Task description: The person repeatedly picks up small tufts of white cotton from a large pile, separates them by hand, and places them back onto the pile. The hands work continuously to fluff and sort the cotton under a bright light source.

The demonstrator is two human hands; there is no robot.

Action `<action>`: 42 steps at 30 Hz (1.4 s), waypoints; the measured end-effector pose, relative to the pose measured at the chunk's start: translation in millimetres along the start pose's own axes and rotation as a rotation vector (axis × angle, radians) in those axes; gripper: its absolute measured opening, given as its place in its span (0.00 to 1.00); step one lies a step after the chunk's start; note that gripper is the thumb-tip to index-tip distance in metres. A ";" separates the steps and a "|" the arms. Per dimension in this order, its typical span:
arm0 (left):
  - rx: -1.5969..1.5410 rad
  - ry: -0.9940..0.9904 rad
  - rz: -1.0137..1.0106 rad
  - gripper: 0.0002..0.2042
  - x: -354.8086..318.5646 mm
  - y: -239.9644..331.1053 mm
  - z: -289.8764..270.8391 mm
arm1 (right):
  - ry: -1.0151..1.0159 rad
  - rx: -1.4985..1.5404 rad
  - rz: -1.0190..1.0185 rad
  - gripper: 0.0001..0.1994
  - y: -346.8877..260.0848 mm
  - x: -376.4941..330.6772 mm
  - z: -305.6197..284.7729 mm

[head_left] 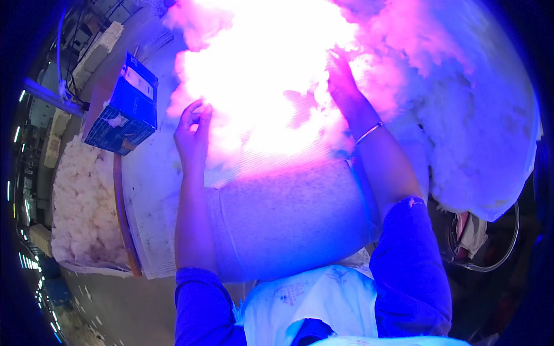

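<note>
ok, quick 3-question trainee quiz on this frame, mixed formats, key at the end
1. True or false: the left hand pinches a tuft of the brightly lit cotton fibre.
2. Multiple choice: what sits on the right wrist, below the right hand? A) a watch B) a thin bangle C) a glove cuff
3. Fill in: the dark blue crate lies to the person's ____ of the lit pile.

Key
1. True: thumb and fingers close on a bit of fibre at the pile's edge.
2. B
3. left; below it a heap of raw cotton fills a tray.
</note>
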State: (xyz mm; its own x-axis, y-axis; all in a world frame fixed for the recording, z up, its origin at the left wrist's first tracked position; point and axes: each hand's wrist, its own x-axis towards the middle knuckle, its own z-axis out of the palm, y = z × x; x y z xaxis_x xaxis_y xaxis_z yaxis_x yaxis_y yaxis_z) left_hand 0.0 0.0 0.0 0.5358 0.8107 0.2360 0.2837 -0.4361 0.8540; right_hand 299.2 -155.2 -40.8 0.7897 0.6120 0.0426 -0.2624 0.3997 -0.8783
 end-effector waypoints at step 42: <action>0.033 0.142 0.662 0.27 -13.0 52.3 36.6 | -0.062 -0.275 -0.159 0.09 -26.8 -30.1 1.6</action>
State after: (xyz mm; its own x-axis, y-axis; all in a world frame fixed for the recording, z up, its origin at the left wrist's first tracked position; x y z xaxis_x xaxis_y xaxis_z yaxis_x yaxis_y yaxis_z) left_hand 36.9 -47.7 24.6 0.4959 0.4111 0.7649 -0.0428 -0.8682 0.4944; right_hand 281.6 -183.3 -17.8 0.7712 0.6006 0.2110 0.0280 0.2992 -0.9538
